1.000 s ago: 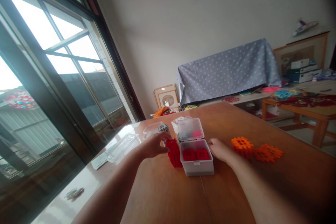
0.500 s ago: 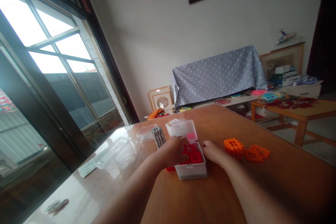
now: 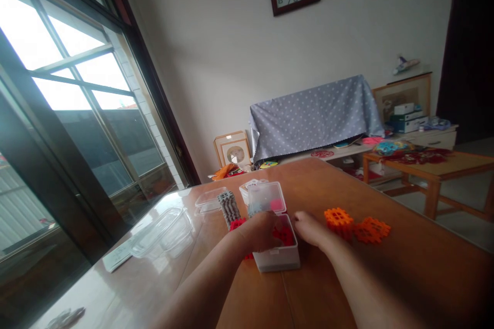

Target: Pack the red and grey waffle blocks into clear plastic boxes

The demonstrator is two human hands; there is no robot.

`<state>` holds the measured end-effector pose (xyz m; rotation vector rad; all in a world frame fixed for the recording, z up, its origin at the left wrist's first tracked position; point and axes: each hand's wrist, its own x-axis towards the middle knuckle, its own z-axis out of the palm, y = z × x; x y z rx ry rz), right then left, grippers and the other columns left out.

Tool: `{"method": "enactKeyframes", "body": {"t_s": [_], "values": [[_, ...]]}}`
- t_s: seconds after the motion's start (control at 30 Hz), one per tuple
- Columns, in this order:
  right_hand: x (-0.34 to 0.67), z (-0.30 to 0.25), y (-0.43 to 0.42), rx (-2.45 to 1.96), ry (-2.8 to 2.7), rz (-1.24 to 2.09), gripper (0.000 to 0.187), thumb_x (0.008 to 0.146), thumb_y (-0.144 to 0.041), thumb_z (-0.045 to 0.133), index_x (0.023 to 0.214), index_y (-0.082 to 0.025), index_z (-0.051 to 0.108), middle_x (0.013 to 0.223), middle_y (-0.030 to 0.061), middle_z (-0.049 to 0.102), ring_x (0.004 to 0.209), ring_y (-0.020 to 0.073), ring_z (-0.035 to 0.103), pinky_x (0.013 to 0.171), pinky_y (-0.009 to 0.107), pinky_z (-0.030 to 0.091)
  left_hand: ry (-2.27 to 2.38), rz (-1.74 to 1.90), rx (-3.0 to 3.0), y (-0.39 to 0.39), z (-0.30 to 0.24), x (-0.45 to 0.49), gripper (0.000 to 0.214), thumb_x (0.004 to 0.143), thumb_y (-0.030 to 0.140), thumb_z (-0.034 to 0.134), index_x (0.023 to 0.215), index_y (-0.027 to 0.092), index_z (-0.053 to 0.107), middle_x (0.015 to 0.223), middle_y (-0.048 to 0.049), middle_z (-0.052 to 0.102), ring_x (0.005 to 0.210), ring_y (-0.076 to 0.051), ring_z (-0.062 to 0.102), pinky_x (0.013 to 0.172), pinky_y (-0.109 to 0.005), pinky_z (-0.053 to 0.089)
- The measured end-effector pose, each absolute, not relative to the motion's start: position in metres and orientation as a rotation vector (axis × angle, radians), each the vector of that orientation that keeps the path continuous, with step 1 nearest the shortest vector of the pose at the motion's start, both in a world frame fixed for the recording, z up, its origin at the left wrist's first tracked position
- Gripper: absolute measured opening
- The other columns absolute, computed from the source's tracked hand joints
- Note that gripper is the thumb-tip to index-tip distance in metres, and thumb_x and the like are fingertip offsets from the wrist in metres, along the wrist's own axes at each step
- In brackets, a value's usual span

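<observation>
My left hand (image 3: 258, 231) is curled over the near left corner of an open transparent plastic box (image 3: 277, 256), its fingers reaching down among red waffle-shaped plastic blocks (image 3: 284, 236). What those fingers hold is hidden. More red blocks (image 3: 237, 224) lie against the box's left side, partly under my left hand. My right hand (image 3: 309, 229) rests on the table, fingertips at the box's right wall, holding nothing. The box's hinged lid (image 3: 266, 198) stands open behind it. Two orange waffle blocks (image 3: 338, 222) lie to the right of my right hand.
A grey stack of blocks (image 3: 229, 209) stands behind my left hand. Transparent containers (image 3: 161, 232) lie toward the window on the wooden table (image 3: 347, 267). Beyond the table's far edge stand a low wooden table and a cloth-covered item.
My left hand has moved from the red blocks beside the box to over the box. The grey stack now shows, and the view has turned slightly.
</observation>
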<state>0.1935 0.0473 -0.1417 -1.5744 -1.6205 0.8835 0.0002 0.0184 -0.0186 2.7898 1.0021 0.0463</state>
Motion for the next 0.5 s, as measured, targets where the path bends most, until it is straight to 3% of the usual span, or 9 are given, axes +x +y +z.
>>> {"method": "enactKeyframes", "body": {"t_s": [0.2,0.37,0.5], "values": [[0.195,-0.138,0.044,-1.587,-1.634,0.860,0.017,0.084,-0.028,0.060,0.074,-0.018,0.069,0.073,0.0028,0.074,0.069,0.0173,0.061,0.060,0.024,0.036,0.909,0.143,2.746,0.022,-0.025,-0.003,0.006,0.074,0.019,0.072,0.080,0.021,0.070,0.088,-0.0040,0.071,0.081,-0.021,0.063,0.071,-0.028,0.048],[0.197,-0.133,0.043,-1.645,-1.623,0.757,0.023,0.086,-0.029,0.056,0.067,-0.018,0.063,0.073,0.0049,0.071,0.067,0.0166,0.056,0.058,0.026,0.031,0.882,0.271,2.745,0.019,-0.028,-0.009,0.021,0.072,0.005,0.059,0.079,0.020,0.071,0.089,-0.0051,0.070,0.089,-0.022,0.063,0.078,-0.029,0.050],[0.196,-0.128,0.042,-1.675,-1.599,0.665,0.034,0.092,-0.036,0.048,0.063,-0.019,0.056,0.068,0.0045,0.066,0.064,0.0153,0.050,0.057,0.027,0.027,0.887,0.292,2.720,0.014,-0.026,-0.010,0.028,0.076,0.005,0.054,0.087,0.021,0.074,0.093,-0.0047,0.073,0.086,-0.020,0.065,0.079,-0.027,0.050]]}}
